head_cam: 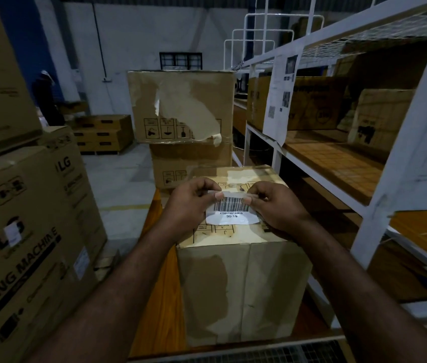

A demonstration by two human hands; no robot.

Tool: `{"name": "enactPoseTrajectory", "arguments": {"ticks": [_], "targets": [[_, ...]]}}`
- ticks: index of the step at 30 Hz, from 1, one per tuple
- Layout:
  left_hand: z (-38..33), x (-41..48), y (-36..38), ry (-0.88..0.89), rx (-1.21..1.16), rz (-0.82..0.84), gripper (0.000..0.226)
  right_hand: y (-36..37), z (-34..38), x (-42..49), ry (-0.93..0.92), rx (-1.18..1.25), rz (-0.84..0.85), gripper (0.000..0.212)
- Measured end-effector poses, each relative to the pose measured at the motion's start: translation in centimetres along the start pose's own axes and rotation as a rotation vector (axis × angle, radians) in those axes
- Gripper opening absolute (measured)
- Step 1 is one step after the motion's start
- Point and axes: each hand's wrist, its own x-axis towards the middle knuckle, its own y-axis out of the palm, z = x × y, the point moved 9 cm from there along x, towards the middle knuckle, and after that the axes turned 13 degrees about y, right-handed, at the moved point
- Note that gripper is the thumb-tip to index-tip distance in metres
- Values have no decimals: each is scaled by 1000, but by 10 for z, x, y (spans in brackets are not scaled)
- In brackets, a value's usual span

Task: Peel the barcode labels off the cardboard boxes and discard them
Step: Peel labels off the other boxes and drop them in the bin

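Two hands are meeting over the top of a box (pixel 243 284) that is standing on a wooden table (pixel 162 305), close to its near edge. The left hand (pixel 191 203) is pinching the label's (pixel 230 212) upper left corner between thumb and fingers, and the right hand (pixel 275 205) is pinching its upper right corner the same way. The label's top edge is curling up off the cardboard, while its lower part, printed 50/19, is lying flat on the box top. Beyond, two more boxes (pixel 183 127) are sitting stacked, the upper one showing torn patches on its face. LG cartons (pixel 29 226) are piling up at the left. A white rack (pixel 380 158) at the right is carrying further boxes and a hanging paper sheet (pixel 280 98).
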Motion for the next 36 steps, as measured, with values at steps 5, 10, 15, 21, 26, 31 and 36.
{"name": "enactPoseTrajectory", "arguments": {"ticks": [5, 10, 15, 21, 26, 31, 36], "targets": [[-1, -5, -3, -56, -15, -13, 22, 0, 1, 0, 17, 61, 18, 13], [-7, -4, -9, 32, 357, 23, 35, 0, -1, 1, 25, 114, 24, 12], [-18, -7, -1, 166, 588, 27, 34, -9, -9, 7, 32, 202, -50, 12], [-23, -4, -2, 165, 695, 40, 31, -10, -3, -1, 15, 232, -71, 11], [-21, 7, 4, 137, 787, 168, 30, -9, -4, -6, 34, 218, -54, 18], [-21, 14, 8, 99, 796, 222, 40, -9, -4, -4, 35, 127, -55, 25], [-16, 20, 9, 26, 777, 241, 42, -9, -1, -6, 38, 69, -53, 29]]}}
